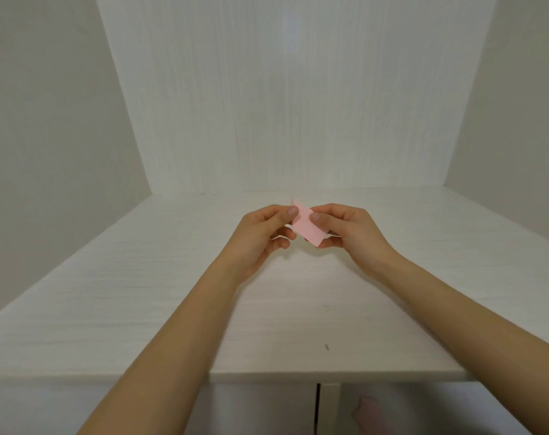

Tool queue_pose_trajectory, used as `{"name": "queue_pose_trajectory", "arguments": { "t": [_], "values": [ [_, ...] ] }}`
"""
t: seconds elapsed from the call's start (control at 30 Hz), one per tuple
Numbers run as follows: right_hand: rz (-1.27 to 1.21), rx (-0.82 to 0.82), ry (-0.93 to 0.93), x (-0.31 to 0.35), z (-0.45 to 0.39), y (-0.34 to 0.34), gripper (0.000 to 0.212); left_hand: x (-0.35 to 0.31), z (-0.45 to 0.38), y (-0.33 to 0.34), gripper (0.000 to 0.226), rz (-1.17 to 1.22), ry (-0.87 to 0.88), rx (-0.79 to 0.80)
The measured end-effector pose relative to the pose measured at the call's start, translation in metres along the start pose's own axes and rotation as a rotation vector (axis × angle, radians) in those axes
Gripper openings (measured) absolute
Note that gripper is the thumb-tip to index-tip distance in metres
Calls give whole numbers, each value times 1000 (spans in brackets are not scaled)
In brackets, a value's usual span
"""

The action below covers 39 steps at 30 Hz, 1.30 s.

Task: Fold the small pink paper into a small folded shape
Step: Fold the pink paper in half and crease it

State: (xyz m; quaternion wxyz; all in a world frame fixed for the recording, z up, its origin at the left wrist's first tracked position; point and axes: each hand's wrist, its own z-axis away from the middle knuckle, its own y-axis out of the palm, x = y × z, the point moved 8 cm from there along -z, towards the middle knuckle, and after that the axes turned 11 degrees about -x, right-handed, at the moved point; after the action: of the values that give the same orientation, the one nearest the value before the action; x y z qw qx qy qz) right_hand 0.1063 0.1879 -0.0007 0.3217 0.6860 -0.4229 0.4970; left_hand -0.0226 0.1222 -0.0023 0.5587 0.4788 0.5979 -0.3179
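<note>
A small pink paper (306, 228) is held in the air above the white table (141, 309), tilted and partly folded into a narrow strip. My left hand (260, 237) pinches its upper left end between thumb and fingers. My right hand (345, 230) pinches its right side, thumb on top, with fingers curled under the lower end. Part of the paper is hidden behind the fingers of both hands.
White walls stand close behind and on both sides of the table. A small dark speck (327, 347) lies near the table's front edge (298, 376). Below the edge a pinkish shape (370, 412) shows on the floor.
</note>
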Motion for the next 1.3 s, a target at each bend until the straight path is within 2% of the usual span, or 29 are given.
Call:
{"name": "queue_pose_trajectory", "arguments": {
  "t": [0.3,0.57,0.83,0.97,1.13,1.3],
  "values": [
    [-93,5,8,0,-1,1,13,3,0,2,16,169,-82,7],
    [-85,50,-5,1,2,6,15,5,-1,2,9,153,-97,-1],
    [-84,53,-6,3,3,7,14,5,-2,2,16,138,-75,-2],
    [-79,52,-9,3,3,8,14,5,-3,1,12,113,-64,-13],
    [-79,55,-8,3,4,9,14,5,-2,2,23,93,-52,-13],
    [-68,55,-7,3,5,9,14,5,-3,0,9,88,-53,-37]
  ]
}}
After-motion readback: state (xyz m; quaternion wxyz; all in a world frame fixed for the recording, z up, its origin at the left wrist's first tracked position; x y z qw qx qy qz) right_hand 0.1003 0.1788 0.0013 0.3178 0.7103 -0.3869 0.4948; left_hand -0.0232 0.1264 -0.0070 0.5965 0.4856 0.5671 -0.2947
